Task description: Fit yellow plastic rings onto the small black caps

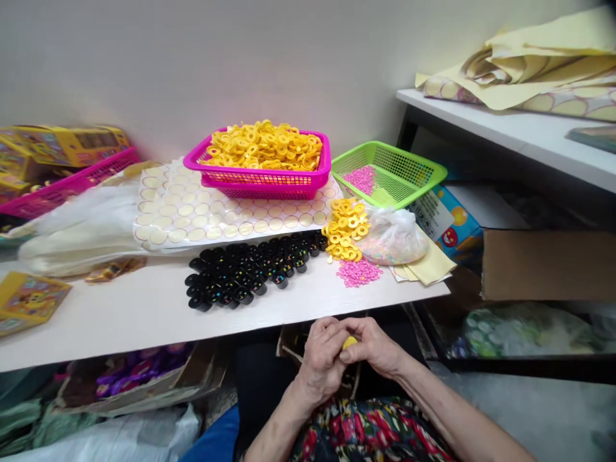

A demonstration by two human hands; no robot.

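just in front of the counter (120, 314), the left hand (317, 366) and the right hand (378, 350) meet around a small yellow piece (349, 342). the right hand's thumb and fingers look closed on it in a pinch, with only part of its rounded top showing. the left hand's fingers are curled in beside it, but whether they grip anything is hidden, so i cannot tell.

the yellow piece looks like moulded plastic: i would expect it to be very light, stiff, a little slick and hard to damage, though easy to drop at that size. a pinch at its rim between thumb and forefinger should suit it best.

as for numbers: two hands, and one yellow piece visible between them. on the counter there is one heap of yellow rings (347, 228), overlapping too much for an exact count; one scatter of pink beads (359, 274) just in front, far too many to count; one translucent bag (397, 234) beside the rings; and dozens of black cups (240, 295) crowded together, colored specks showing on many. behind stand two pink baskets (308, 186), one stacked in the other, the upper heaped with more yellow rings, and one green basket (428, 169) holding some pink beads.
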